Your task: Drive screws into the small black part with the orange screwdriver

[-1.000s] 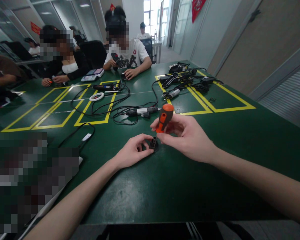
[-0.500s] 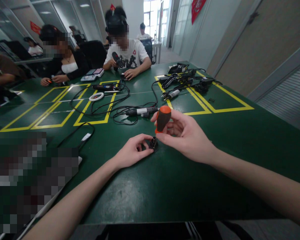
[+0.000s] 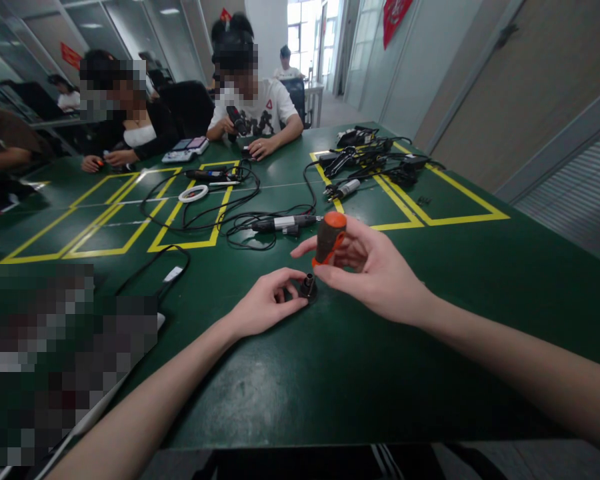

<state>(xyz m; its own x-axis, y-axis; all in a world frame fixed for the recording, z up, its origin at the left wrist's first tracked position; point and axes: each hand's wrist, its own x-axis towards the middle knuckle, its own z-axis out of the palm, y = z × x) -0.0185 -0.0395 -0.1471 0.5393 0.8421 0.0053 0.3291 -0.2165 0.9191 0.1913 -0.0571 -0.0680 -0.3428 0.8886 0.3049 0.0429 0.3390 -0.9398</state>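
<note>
My right hand (image 3: 367,267) grips a short screwdriver with an orange and black handle (image 3: 329,237), held upright with its tip down in a small black part (image 3: 307,287). My left hand (image 3: 267,300) pinches that black part and holds it on the green table (image 3: 330,373). The two hands almost touch above the part. The screwdriver's blade is mostly hidden between my fingers.
Behind my hands lie tangled black cables, a grey and black pen-shaped tool (image 3: 285,224), a white ring (image 3: 193,193) and more tools with cables (image 3: 365,160) at the back right. Yellow tape marks boxes on the table. Two people sit at the far side, handling devices.
The screwdriver handle has rocked slightly in my right hand's fingers, which shifted round it. My left hand and the black part have stayed in place.
</note>
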